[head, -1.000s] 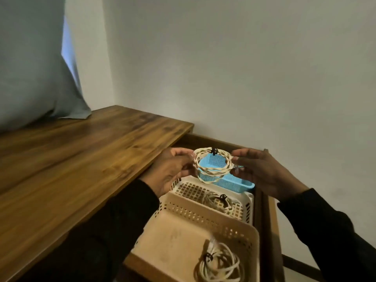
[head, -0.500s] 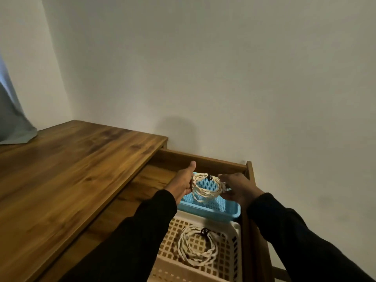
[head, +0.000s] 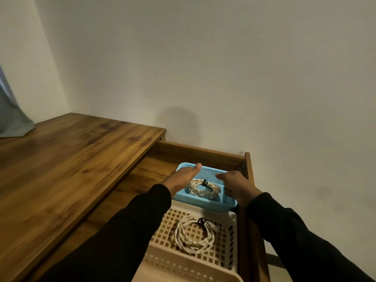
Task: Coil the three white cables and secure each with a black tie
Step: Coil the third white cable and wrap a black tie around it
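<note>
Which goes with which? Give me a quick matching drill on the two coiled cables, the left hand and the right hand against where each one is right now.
Things:
1. small coiled cable
2. larger coiled cable
3. left hand
4. right hand

Places:
A. at the right rim of the blue basket
B. lying inside the blue basket
C. lying in the beige lattice basket
D. at the left rim of the blue basket, thumb up

Pairs: 1-B, 2-C, 3-D, 4-A

two coiled cables (tied), three baskets
</note>
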